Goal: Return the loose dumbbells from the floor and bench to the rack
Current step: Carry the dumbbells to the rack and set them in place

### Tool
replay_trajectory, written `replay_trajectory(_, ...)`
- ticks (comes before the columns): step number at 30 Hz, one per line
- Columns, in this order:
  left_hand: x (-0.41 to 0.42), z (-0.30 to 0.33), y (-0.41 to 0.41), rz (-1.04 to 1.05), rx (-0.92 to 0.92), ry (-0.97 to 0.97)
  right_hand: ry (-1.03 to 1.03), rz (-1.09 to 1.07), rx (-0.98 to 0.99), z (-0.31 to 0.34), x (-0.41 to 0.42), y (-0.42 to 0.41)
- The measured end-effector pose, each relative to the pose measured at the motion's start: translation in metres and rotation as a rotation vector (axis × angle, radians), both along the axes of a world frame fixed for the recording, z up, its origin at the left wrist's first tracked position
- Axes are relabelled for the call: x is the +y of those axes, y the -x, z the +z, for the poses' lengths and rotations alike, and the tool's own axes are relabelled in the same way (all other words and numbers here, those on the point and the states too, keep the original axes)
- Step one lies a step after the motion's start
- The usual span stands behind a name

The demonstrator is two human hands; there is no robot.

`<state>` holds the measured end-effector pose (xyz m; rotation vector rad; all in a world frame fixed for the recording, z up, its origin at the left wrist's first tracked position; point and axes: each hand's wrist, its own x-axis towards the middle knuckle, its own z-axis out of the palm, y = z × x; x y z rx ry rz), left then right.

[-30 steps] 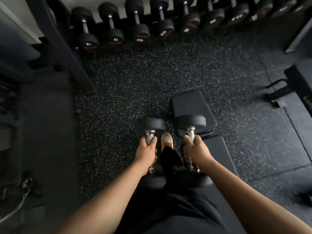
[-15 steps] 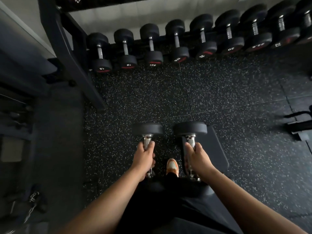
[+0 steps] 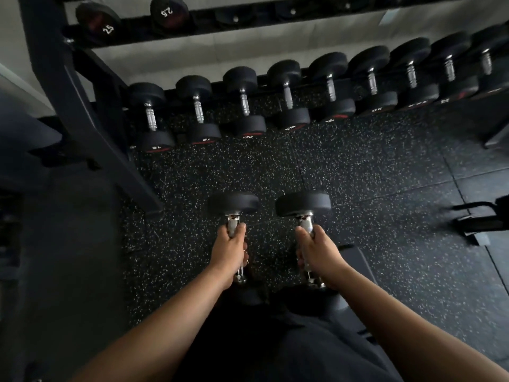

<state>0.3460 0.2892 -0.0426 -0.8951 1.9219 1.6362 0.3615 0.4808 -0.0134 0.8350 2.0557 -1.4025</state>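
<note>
I carry two black dumbbells with chrome handles, pointing forward over the speckled floor. My left hand (image 3: pixel 230 250) is closed around the handle of the left dumbbell (image 3: pixel 233 204). My right hand (image 3: pixel 316 250) grips the handle of the right dumbbell (image 3: pixel 303 204). Their rear heads are mostly hidden near my body. Ahead stands the dark rack (image 3: pixel 82 103); its lower tier holds a row of several black dumbbells (image 3: pixel 242 103), and its upper tier holds dumbbells marked 25 (image 3: pixel 165 12).
A slanted rack leg (image 3: pixel 129 175) reaches the floor at the left. A bench pad (image 3: pixel 355 260) shows just behind my right hand. Another bench's frame (image 3: pixel 476 219) juts in from the right edge. Speckled rubber flooring (image 3: pixel 358 175) lies between me and the rack.
I have moved toward the rack with both dumbbells in hand; the rack now looms larger and its upper tier has come into view. The bench has slipped behind me.
</note>
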Motion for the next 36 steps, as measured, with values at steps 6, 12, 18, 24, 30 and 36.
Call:
replay_trajectory(6,-0.022,0.008,0.078,-0.031,0.008,-0.021,-0.027,-0.039,0.030,0.005,-0.017,0.078)
replay_trajectory(12,-0.018,0.011,0.152,-0.030,0.011,-0.051,-0.073,-0.030,0.066,0.012,-0.010,0.154)
replay_trajectory(18,0.006,0.010,0.232,-0.004,0.005,-0.055,-0.050,-0.030,0.070,0.010,0.018,0.233)
replay_trajectory(24,0.046,0.019,0.323,0.014,0.014,-0.033,-0.027,0.028,0.056,0.012,0.058,0.330)
replay_trajectory(30,0.070,0.026,0.400,0.080,0.034,-0.045,-0.014,0.110,0.060,0.018,0.088,0.418)
replay_trajectory(36,0.075,0.028,0.470,0.164,0.052,-0.068,0.014,0.147,0.056,0.019,0.096,0.491)
